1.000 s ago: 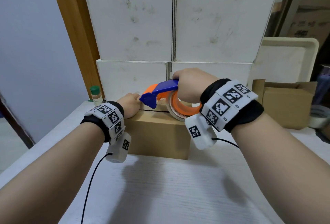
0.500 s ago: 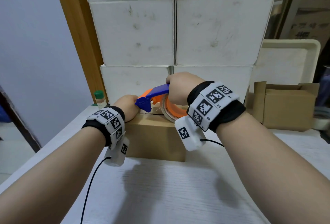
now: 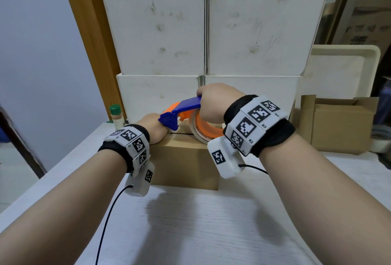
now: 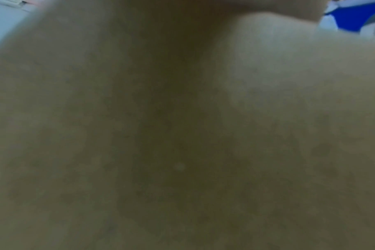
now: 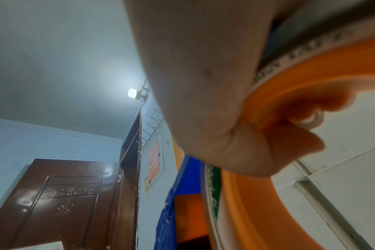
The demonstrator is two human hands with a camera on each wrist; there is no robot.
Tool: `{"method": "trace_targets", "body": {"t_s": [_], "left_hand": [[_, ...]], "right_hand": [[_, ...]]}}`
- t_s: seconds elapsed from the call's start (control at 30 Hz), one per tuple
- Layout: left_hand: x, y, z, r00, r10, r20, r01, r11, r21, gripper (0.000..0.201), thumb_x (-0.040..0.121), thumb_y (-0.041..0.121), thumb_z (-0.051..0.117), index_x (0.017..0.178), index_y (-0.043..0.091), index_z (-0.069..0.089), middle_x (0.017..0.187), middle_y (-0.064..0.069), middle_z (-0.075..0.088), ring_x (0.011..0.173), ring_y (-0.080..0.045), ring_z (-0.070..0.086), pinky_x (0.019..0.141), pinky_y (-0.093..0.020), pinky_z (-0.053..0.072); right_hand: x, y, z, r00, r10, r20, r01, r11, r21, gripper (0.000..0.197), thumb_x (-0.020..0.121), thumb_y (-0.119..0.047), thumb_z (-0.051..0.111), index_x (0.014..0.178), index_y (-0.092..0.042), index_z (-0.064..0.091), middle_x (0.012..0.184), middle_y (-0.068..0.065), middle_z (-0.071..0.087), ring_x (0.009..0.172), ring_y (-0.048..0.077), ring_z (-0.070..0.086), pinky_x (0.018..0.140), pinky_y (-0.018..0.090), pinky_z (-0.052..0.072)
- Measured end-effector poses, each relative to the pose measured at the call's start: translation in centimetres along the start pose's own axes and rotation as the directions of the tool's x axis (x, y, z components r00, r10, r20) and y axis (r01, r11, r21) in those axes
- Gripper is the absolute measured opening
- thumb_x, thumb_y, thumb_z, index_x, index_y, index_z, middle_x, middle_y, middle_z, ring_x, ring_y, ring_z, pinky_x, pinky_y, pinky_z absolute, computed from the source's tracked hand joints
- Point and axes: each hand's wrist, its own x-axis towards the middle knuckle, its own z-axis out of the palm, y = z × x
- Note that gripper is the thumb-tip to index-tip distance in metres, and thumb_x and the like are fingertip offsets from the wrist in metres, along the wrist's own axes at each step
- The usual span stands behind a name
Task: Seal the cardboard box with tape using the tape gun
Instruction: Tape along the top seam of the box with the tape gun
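Head view, lower half of frame: white wood-grain table [image 3: 211, 233], both forearms reaching in, each wrist strapped with a band of black-and-white square markers; on the right band the labels "R2" and "R3" can be read, the left band's are too small to read. Centre of frame: small cardboard box [image 3: 184, 163] sits on the table, flaps down with a dark seam showing on top. Left hand [image 3: 153, 128] rests on the box's top left edge; whether the fingers are flat or curled I cannot tell, the left wrist view being only brown blur. Right hand [image 3: 213, 104] is clenched round the handle of the tape gun [image 3: 179, 110], blue and orange, its blue nose low over the seam just beside the left hand; contact is hidden. Tape roll [image 3: 203, 131] carries rim lettering, unreadable. Judgement: box is light and stiff-walled but the flaps give, so bracing at the edge is sound; gun is rigid plastic, best taken by the handle, clear of the cutter. Farther back: green-capped bottle [image 3: 116, 114], label illegible; stacked white boxes [image 3: 160, 36]; open carton [image 3: 338, 125], right.
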Motion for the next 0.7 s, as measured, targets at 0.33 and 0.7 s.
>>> {"method": "trace_targets", "body": {"t_s": [0.33,0.7], "left_hand": [[-0.1,0.0,-0.1,1.0,0.012,0.002,-0.012,0.999,0.051,0.016,0.097,0.017,0.042,0.103,0.006,0.053,0.108,-0.017,0.061,0.103,-0.033,0.057,0.095,-0.042,0.046],[0.5,0.0,0.0,0.999,0.045,0.029,-0.049,0.984,0.171,0.041,0.103,0.019,0.023,0.139,0.009,0.041,0.144,-0.009,0.042,0.132,-0.027,0.036,0.11,-0.035,0.027]], "right_hand": [[-0.3,0.1,-0.3,0.999,-0.039,0.03,0.04,0.999,-0.03,0.024,0.084,-0.008,0.047,0.105,-0.017,0.053,0.091,0.003,0.057,0.076,0.02,0.052,0.065,0.028,0.04],[-2.3,2.8,-0.8,1.0,-0.024,0.009,0.024,1.0,-0.016,0.036,0.082,-0.002,0.046,0.112,-0.02,0.055,0.09,0.001,0.056,0.08,0.021,0.051,0.068,0.029,0.038]]}}
